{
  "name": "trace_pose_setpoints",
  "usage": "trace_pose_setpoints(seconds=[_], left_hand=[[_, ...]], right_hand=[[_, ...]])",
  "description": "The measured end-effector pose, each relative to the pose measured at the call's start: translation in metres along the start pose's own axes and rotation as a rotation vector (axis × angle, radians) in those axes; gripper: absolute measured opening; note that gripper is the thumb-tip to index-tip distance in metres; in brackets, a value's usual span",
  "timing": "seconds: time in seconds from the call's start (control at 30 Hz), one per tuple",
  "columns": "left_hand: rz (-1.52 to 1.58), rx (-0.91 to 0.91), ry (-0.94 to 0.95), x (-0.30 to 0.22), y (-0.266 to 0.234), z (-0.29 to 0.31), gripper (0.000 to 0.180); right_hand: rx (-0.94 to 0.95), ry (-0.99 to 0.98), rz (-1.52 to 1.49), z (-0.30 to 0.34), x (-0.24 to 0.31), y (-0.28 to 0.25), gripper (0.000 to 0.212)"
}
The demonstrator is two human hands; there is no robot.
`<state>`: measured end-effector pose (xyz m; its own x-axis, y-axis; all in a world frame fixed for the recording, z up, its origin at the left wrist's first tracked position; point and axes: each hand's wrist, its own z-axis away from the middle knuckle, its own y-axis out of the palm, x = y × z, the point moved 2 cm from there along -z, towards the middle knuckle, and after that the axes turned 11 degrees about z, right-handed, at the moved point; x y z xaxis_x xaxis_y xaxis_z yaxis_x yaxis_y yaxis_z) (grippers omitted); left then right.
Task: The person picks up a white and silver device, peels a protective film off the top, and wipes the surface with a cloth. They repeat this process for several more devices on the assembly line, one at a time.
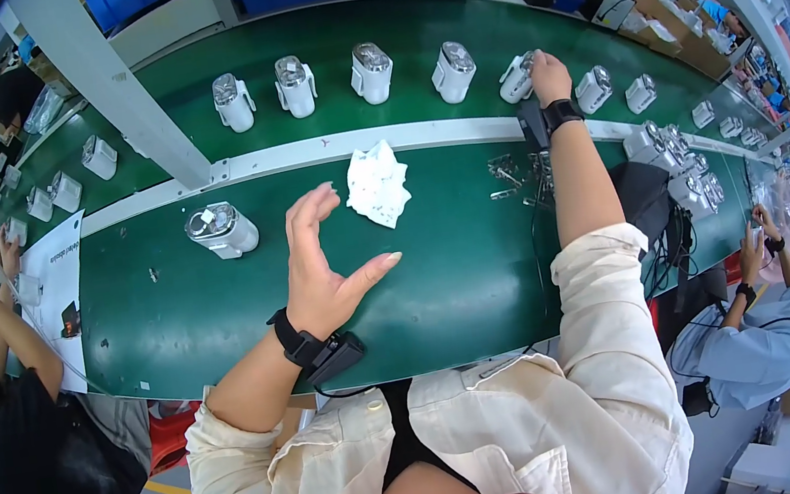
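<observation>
My left hand hovers over the green bench, thumb and fingers spread, with nothing between them. A crumpled white paper or cloth lies beyond its fingertips. Left of it, a white rounded housing with a clear top rests on the near bench. My right hand reaches past the white rail and grips another such housing, which leans to one side. Its fingers are partly hidden behind the wrist and the housing.
Several like housings stand along the green strip beyond the white rail. More housings cluster at the right. Small clear parts lie near my right forearm. A metal post rises at left. Co-workers sit on both sides.
</observation>
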<state>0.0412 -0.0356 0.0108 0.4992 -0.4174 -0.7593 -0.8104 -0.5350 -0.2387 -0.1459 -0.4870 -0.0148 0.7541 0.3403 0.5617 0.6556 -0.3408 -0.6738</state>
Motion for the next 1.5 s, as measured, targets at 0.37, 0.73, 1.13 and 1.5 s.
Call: trace_pose_setpoints(seconds=[0.37,0.73,1.13,1.5], left_hand=[[-0.092,0.035,-0.069,0.004,-0.012,-0.003,0.074],[0.703,0.171,-0.381,-0.031,0.007,0.004,0.105],[-0.19,0.013,0.048,-0.064,0.013,0.024,0.088],[-0.381,-0.066,0.147,-0.066,0.015,0.018,0.085]], right_hand=[[0.408,-0.419,0.533,0.061,0.132,-0.033,0.078],[1.27,-0.99,-0.664,0.219,0.222,-0.173,0.073],[0.626,-1.239,-0.464,0.234,0.206,-0.208,0.022],[0.523,-0.704,-0.7,0.263,0.186,-0.193,0.011]])
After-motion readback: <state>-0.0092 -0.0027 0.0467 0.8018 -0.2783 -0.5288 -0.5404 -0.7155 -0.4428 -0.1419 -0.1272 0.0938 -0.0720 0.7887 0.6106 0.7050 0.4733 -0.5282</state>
